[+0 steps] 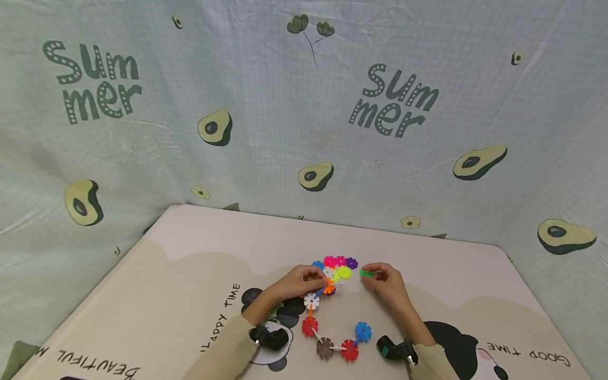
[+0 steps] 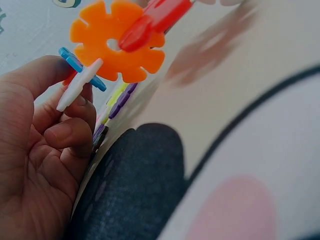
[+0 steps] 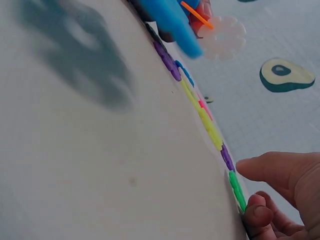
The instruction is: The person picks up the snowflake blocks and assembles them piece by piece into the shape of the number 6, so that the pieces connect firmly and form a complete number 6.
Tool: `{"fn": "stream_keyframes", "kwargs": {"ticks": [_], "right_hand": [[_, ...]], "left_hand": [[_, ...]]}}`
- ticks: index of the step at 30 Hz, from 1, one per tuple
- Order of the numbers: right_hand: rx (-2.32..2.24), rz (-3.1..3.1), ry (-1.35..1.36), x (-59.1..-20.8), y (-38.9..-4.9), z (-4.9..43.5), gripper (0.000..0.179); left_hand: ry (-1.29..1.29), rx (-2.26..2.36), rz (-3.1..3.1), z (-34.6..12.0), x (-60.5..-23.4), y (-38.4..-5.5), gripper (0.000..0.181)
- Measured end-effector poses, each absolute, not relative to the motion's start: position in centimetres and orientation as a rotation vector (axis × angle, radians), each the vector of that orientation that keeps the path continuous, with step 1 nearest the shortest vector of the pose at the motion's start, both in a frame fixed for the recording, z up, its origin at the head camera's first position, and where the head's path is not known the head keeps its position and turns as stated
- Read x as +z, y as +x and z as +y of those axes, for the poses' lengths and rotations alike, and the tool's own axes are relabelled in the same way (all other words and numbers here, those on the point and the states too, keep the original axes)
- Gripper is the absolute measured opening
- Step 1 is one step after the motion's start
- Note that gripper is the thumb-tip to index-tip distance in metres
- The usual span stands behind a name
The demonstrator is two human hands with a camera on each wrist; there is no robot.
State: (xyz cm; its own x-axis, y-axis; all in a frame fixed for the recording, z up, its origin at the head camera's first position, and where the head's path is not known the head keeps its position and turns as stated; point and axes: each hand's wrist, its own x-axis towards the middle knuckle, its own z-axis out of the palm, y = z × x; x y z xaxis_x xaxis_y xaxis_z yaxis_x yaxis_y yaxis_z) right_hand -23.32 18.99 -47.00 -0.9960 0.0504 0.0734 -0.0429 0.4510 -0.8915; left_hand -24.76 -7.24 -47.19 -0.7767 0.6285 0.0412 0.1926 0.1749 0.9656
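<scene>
My left hand (image 1: pixel 300 282) pinches the upper end of a chain of slotted plastic snowflake discs, among them a white disc (image 2: pixel 80 86) and a blue disc (image 2: pixel 95 82). An orange disc (image 2: pixel 117 42) with a red disc (image 2: pixel 156 24) slotted into it hangs nearer that wrist's camera. The chain curves down the table through a brown disc (image 1: pixel 325 348) to a blue disc (image 1: pixel 363 331). Farther right, my right hand (image 1: pixel 386 282) has thumb and fingers about the edges of a loose green disc (image 3: pixel 237 192). Fingers partly cover that disc.
Loose discs lie past the hands: yellow (image 1: pixel 344 272), pink (image 1: pixel 330 261) and purple (image 1: pixel 351 263). The table (image 1: pixel 190 295) wears a printed cover with panda figures. A printed curtain (image 1: pixel 266 105) stands behind and at the sides.
</scene>
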Motion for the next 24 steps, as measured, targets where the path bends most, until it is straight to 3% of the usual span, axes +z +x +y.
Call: {"fn": "stream_keyframes", "kwargs": {"ticks": [9, 24], "right_hand": [[1.526, -2.634, -0.040, -47.17, -23.69, 19.09, 0.036], [1.578, -2.605, -0.030, -47.13, -24.05, 19.40, 0.031]], "left_hand": [[0.772, 1.636, 2.090, -7.03, -47.13, -24.81, 0.020], [0.785, 1.665, 2.082, -6.82, -46.91, -24.84, 0.018]]}}
